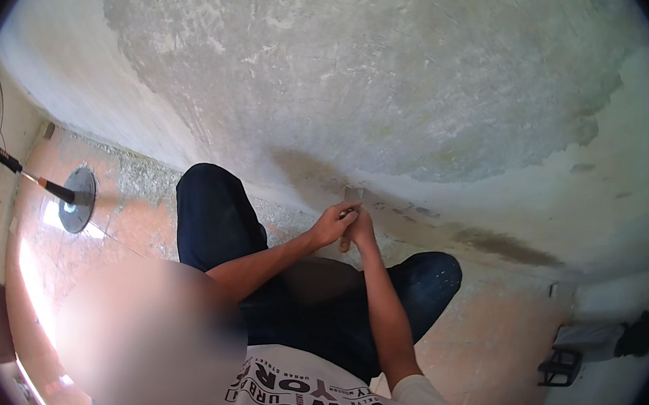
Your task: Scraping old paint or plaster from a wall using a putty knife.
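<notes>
My left hand [332, 225] and my right hand [362, 225] meet between my knees, both closed around a scraper [345, 244]. Its handle end sticks out below my fingers. The flat blade [354, 193] points away from me, at the lower part of the wall [370, 90]; whether its edge touches the surface I cannot tell. A large rough grey patch covers much of that wall, with paler paint around it. Small chipped spots [412, 208] lie just right of the blade. My fingers hide the middle of the scraper.
My knees, in dark trousers [215, 209], flank my hands close to the wall. Pale flaked debris [142, 176] lies along the floor's wall edge. A pedestal fan [78, 199] stands left. At far right is a dark stool [560, 367]. A blurred oval covers the lower left.
</notes>
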Tool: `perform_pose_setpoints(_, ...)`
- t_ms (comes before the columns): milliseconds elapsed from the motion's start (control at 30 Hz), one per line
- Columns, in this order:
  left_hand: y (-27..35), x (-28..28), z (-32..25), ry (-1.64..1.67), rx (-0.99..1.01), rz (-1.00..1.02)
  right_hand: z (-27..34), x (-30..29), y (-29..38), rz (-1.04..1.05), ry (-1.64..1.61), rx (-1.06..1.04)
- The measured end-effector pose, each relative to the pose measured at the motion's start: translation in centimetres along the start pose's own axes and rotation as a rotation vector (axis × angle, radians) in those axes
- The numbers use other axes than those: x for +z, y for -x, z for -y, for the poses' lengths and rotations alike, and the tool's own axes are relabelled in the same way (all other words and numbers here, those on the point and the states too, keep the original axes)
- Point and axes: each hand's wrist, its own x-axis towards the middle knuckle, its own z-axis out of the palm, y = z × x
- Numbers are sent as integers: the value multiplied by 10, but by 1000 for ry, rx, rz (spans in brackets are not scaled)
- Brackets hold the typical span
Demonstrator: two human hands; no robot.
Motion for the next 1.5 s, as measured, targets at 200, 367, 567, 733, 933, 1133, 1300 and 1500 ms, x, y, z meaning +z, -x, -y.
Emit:
perform_pose_setpoints(200,14,-13,15,-444,68,-432,5,6,11,-116,-975,174)
perform_pose_setpoints(367,29,-22,15,-25,-181,-88,17,58,11,-175,-1577,244)
perform_pose_setpoints(567,40,-31,-4,-372,-227,-137,35,98,-10,-255,-1708,304)
perform_pose_setpoints(733,39,-40,-26,-516,-88,-319,58,116,-34,-220,-1717,385)
perform_pose_setpoints(933,39,-47,-30,-489,-53,-337,65,129,-39,-226,-1759,245)
perform_pose_setpoints(1133,24,-55,-9,-424,39,-342,66,122,-41,-307,-1688,233)
perform_pose_setpoints(1300,14,-65,-5,-454,82,-325,70,121,-45,-406,-1697,260)
perform_pose_setpoints(1500,3,-55,-23,-334,-16,-313,83,101,-43,-540,-1554,191)
